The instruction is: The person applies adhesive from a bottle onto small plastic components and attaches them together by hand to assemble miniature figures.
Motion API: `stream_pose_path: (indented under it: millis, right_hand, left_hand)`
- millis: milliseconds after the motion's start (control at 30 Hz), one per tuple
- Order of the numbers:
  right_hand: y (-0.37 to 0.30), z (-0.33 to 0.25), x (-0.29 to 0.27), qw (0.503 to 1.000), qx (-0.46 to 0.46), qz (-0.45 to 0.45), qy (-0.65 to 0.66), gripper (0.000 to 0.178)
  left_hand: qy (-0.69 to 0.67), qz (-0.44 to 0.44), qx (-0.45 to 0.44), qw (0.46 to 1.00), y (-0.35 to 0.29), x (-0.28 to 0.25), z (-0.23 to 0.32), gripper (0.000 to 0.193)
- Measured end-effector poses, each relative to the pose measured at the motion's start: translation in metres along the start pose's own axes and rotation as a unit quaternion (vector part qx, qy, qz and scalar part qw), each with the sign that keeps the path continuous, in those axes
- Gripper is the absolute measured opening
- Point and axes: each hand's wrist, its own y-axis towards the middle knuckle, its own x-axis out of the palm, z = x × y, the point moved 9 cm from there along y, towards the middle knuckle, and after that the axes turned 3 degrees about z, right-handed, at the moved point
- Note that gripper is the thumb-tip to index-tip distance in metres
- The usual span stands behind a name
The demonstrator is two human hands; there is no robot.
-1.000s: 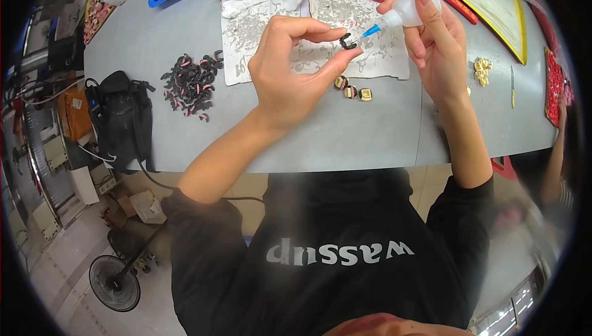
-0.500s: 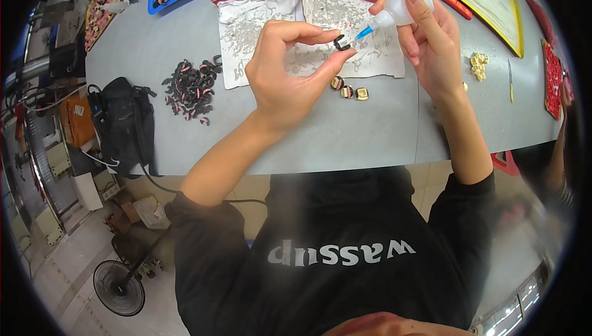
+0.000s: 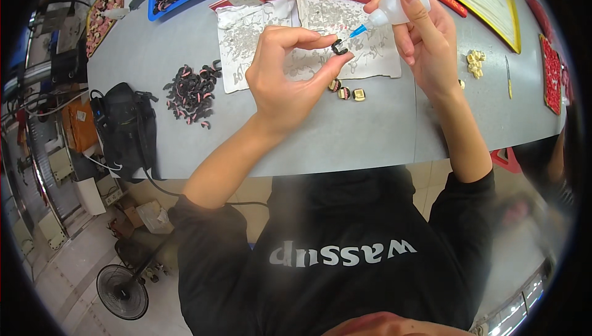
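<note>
Pointing lengthwise down-left, the squeeze bottle (image 3: 390,10) gripped by the right hand (image 3: 433,40) faces a C-shaped piece (image 3: 336,48) the left hand (image 3: 280,61) pinches.

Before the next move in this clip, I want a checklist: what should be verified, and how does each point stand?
1. Black piece pinched between thumb and finger of the left hand: ok.
2. White bottle held in the right hand: ok.
3. Blue nozzle pointing toward the black piece: ok.
4. Contact between nozzle and black piece: cannot tell, too fine to see.
5. Paper lying smooth: not ok, its left part is creased.
6. Black-and-pink pile clear of both hands: ok.
</note>
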Motion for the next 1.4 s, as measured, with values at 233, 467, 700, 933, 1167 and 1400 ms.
stream_pose_path:
  millis: [233, 467, 700, 933, 1167, 1400]
  right_hand:
    - [-0.001, -0.004, 0.006, 0.999, -0.006, 0.026, 0.023, 0.04]
    - [0.0, -0.005, -0.002, 1.0, 0.0, -0.005, -0.023, 0.041]
    - [-0.001, -0.005, 0.001, 0.999, -0.001, -0.025, 0.046, 0.028]
    - [0.005, -0.005, -0.01, 0.999, -0.015, 0.029, 0.022, 0.035]
    - [0.013, -0.04, -0.033, 0.988, -0.076, 0.06, 0.116, 0.025]
    - [-0.035, -0.075, 0.002, 0.9, -0.225, -0.055, -0.368, 0.03]
  left_hand:
    - [0.029, -0.061, -0.004, 0.998, -0.003, 0.006, 0.0, 0.051]
    - [0.018, -0.009, 0.005, 1.0, 0.0, 0.002, 0.003, 0.043]
    - [0.027, -0.049, -0.009, 0.998, -0.003, 0.005, 0.004, 0.051]
    - [0.022, -0.044, -0.022, 0.999, -0.002, 0.005, 0.0, 0.051]
    - [0.04, -0.009, -0.04, 0.998, 0.005, 0.0, 0.002, 0.05]
    - [0.009, 0.014, -0.015, 1.0, -0.004, -0.007, 0.015, 0.046]
